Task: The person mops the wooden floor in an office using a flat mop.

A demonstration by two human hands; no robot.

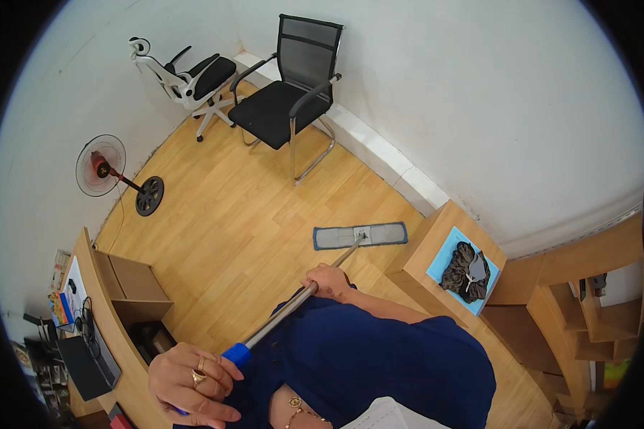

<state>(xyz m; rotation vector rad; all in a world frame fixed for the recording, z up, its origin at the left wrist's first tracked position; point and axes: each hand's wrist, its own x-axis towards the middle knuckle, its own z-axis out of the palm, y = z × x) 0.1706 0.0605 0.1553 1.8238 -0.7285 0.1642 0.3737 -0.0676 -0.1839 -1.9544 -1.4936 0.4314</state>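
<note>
well beyond the ringed left hand [195,382], a round fan [101,166] with a wire cage stands on a black disc base; nearer, to that hand's left, curves a smooth wooden desk [106,297]. the left hand wraps the blue plastic end of a mop [288,312]; far ahead of both hands sits a black mesh chair [279,104]. the right hand [328,281], apart from the left, clasps the slim metal pole. past it, the mop's flat, oblong gray head lies on wood-grained floor [215,222]. to its right, crumpled dark cloth [456,270] tops a boxy cabinet [431,236].
</note>
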